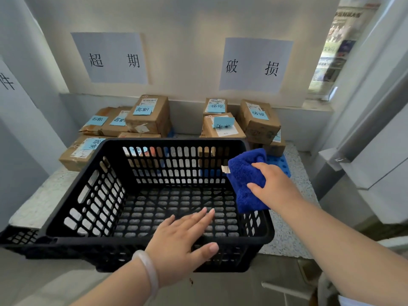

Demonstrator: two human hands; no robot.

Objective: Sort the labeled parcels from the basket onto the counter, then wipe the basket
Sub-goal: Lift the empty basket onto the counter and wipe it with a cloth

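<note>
A black slotted plastic basket [92, 195] stands on the speckled counter [44, 202] with nothing inside it. My left hand [183, 237] lies flat over its near rim, fingers straight, thumb on the outside. My right hand [273, 184] presses a blue cloth [245, 180] against the top of the basket's right wall, fingers spread on the cloth. Behind the basket, brown cardboard parcels with blue handwritten notes sit in two groups: a left pile [132, 120] and a right pile [247, 122].
Two white paper signs hang on the wall, one over each pile: left sign [110, 58], right sign [254, 65]. A blue perforated mat [280, 164] lies under the right pile. A second black basket [17, 237] pokes out at the left counter edge. A window frame [364, 120] stands at the right.
</note>
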